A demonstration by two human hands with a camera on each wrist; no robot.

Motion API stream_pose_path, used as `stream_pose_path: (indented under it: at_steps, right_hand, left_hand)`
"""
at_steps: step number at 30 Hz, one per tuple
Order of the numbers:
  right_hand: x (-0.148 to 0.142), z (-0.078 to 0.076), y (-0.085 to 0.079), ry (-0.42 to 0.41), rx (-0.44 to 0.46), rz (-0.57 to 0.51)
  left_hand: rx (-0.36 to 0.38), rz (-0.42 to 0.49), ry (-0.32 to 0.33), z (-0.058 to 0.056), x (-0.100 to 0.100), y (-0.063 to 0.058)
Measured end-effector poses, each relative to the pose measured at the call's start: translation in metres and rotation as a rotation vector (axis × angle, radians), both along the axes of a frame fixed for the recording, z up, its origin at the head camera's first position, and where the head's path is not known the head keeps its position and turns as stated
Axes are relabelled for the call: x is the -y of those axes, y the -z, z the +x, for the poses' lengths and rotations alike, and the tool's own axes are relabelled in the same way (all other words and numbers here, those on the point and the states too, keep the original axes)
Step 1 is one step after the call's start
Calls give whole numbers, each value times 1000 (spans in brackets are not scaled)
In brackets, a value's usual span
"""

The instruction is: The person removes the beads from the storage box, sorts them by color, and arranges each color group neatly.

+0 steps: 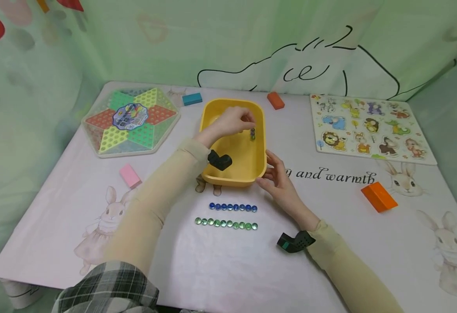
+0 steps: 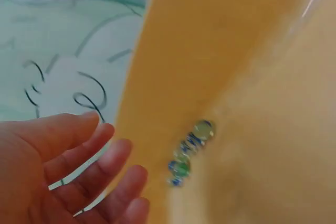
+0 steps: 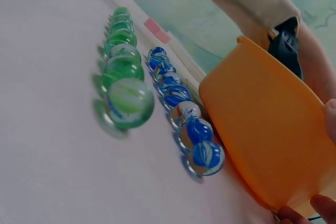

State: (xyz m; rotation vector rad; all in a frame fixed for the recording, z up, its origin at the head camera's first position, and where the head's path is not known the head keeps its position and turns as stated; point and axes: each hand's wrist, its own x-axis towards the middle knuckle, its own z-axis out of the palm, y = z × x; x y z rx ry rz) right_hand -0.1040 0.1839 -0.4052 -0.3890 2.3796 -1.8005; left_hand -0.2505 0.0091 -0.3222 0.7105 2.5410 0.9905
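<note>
A yellow plastic basin (image 1: 232,156) stands on the table. Inside it, a short line of green and blue marbles (image 2: 181,168) lies along the right wall. My left hand (image 1: 234,121) hovers over the basin near those marbles, its fingers loosely bent and nothing visible between them. With thumb and fingers spread around the basin's front right corner, my right hand (image 1: 281,184) holds it from outside. In front of the basin are two rows on the cloth: blue swirled marbles (image 3: 178,96), and nearer to me, green marbles (image 3: 123,69).
A Chinese checkers board (image 1: 130,119) lies at the left, an animal puzzle board (image 1: 369,128) at the right. Around the basin are a blue block (image 1: 192,99), a red-orange block (image 1: 276,101) and a pink block (image 1: 130,176). An orange block (image 1: 379,197) sits at the right.
</note>
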Motion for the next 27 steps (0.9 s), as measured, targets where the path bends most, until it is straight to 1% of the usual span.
stream_pose_path:
  at_steps: [3, 5, 9, 12, 14, 16, 19, 24, 27]
  right_hand:
    - [0, 0, 1, 2, -2, 7]
    - [0, 0, 1, 2, -11, 9]
    - [0, 0, 1, -3, -21, 5]
    - [1, 0, 2, -4, -25, 7]
    - [1, 0, 2, -4, -26, 11]
    - [1, 0, 1, -6, -26, 13]
    - [1, -1, 0, -8, -25, 20]
    - [1, -1, 0, -11, -33, 20]
    - [1, 0, 0, -9, -28, 12]
  left_hand:
    - [-7, -79, 12, -5, -4, 5]
    - [-36, -152, 39, -7, -8, 7]
    - [-85, -293, 84, -8, -16, 10]
    - [-89, -387, 91, -8, -21, 12]
    - [-92, -430, 90, -7, -22, 13]
    - [-96, -457, 86, -7, -23, 15]
    - [-119, -472, 83, -6, -22, 18]
    - [-159, -498, 97, -4, -23, 21]
    - [-166, -520, 104, -3, -26, 23]
